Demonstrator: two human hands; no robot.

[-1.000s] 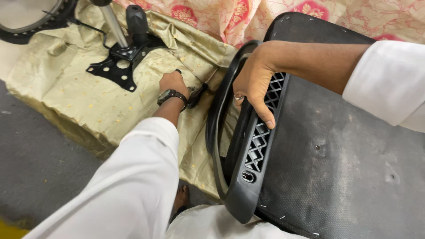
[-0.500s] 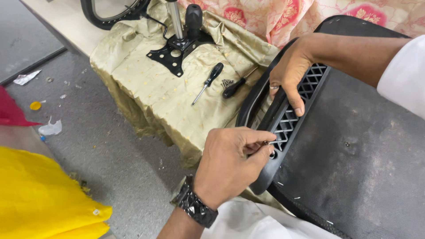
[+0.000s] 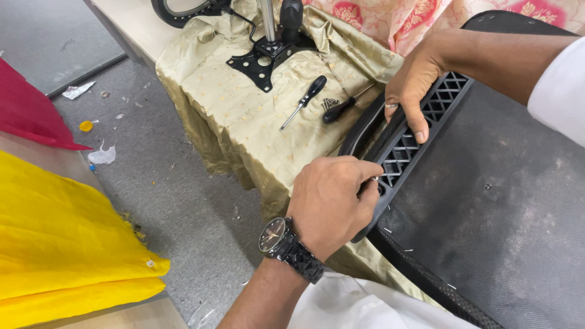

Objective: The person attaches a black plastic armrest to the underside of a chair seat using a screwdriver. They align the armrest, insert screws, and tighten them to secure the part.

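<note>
My left hand [image 3: 332,204], with a dark wristwatch [image 3: 286,247] on its wrist, is closed with fingertips pinched at the lower end of a black lattice plastic part [image 3: 420,131]; something small may be between the fingers, but it is hidden. My right hand [image 3: 414,82] grips the upper end of that lattice part, fingers wrapped over its edge. The part lies against the rim of a large black chair seat [image 3: 506,201] turned underside up.
Two black-handled screwdrivers [image 3: 308,97] [image 3: 342,106] and a few screws [image 3: 329,103] lie on a beige cloth [image 3: 225,116]. A black metal chair mechanism plate [image 3: 262,58] sits behind them. Yellow fabric [image 3: 55,244] and red fabric [image 3: 27,113] lie left on the grey floor [image 3: 164,183].
My left hand came back from the screwdrivers to the lower end of the lattice part and now presses there. The right hand kept its grip. The view shifted left.
</note>
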